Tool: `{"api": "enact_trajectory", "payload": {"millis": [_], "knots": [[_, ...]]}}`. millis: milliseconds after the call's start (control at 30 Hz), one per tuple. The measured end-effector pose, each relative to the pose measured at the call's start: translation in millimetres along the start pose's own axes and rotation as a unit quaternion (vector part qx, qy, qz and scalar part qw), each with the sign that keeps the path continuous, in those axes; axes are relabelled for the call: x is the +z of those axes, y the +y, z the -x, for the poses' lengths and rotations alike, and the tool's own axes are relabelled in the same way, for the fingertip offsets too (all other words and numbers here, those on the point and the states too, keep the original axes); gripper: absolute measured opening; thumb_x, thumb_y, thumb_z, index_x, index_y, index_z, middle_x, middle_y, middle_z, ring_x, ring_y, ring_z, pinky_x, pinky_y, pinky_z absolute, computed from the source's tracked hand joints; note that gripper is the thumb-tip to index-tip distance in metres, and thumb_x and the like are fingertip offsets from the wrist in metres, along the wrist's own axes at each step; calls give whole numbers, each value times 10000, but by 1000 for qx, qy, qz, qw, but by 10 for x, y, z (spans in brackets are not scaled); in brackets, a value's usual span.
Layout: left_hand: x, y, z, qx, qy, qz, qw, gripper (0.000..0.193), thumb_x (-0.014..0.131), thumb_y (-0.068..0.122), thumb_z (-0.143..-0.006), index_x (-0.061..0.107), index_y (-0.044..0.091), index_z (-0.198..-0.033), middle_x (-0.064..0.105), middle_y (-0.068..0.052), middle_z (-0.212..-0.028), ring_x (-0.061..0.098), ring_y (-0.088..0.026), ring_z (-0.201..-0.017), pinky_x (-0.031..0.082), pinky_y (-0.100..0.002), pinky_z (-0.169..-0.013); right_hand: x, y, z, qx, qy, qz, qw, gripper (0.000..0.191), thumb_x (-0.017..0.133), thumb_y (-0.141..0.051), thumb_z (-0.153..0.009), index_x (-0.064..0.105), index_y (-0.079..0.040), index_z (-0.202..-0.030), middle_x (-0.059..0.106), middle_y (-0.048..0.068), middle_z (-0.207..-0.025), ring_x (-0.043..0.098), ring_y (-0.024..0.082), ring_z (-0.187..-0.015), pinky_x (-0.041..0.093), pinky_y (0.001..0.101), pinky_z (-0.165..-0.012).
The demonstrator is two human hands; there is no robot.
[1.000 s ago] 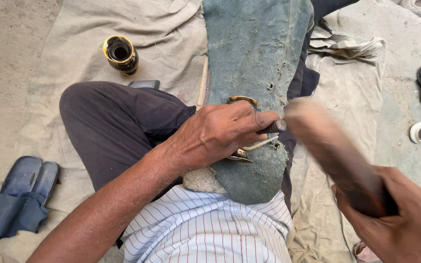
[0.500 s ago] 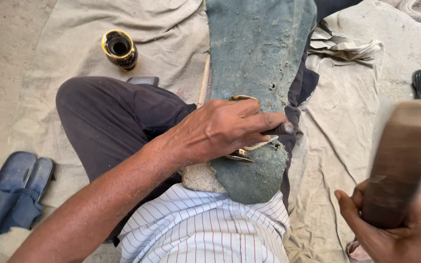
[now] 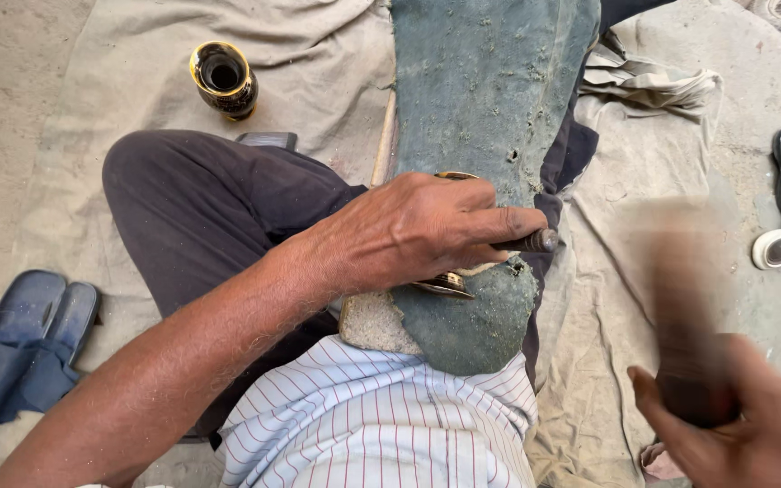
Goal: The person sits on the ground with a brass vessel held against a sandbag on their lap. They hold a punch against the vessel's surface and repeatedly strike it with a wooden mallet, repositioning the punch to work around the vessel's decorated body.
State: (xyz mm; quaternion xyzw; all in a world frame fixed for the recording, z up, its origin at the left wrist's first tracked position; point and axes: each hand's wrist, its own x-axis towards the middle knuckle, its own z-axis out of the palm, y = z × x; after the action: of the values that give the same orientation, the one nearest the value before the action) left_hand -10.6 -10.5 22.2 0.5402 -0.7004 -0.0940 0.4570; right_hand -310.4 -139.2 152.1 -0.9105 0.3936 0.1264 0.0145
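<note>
left hand (image 3: 418,235) pins a small brass piece (image 3: 445,285) and dark punch (image 3: 531,242) on the stiff green block (image 3: 485,108); right hand (image 3: 752,429), to its right, grips a blurred, likely heavy mallet (image 3: 689,316) low on its handle.

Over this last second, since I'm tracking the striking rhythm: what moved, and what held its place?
The right hand swung the wooden mallet away from the tool's end, out to the right and upright; now it blurs there, slightly nearer again. The left hand kept its grip on the metal tool and brass piece against the green padded board. The black and gold cup did not move.
</note>
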Motion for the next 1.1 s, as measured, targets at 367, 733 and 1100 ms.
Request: {"api": "enact_trajectory", "payload": {"millis": [367, 733, 1100], "knots": [[-4, -24, -46, 5, -26, 3, 1000, 555, 802, 239, -931, 551, 203, -1425, 566, -39, -843, 639, -224, -729, 537, -395, -594, -86, -186, -20, 55, 30, -58, 996, 415, 915, -253, -700, 718, -36, -994, 716, 98, -707, 730, 163, -604, 596, 315, -596], [0, -46, -82, 12, -39, 12, 999, 590, 789, 177, -903, 537, 194, -1436, 588, -24, -849, 654, -196, -728, 558, -345, -590, 115, 127, 92, 16, -4, -75, 997, 441, 904, -243, -713, 720, -21, -1047, 704, 51, -775, 694, 157, -545, 575, 291, -561], [-51, -6, -110, 10, -30, 20, 999, 549, 793, 212, -871, 593, 192, -1382, 588, -19, -814, 645, -195, -676, 554, -361, -577, -2, -12, -18, 103, -75, 29, 991, 470, 914, -254, -728, 731, -87, -1127, 751, 77, -789, 760, 194, -743, 664, 342, -729]]}}
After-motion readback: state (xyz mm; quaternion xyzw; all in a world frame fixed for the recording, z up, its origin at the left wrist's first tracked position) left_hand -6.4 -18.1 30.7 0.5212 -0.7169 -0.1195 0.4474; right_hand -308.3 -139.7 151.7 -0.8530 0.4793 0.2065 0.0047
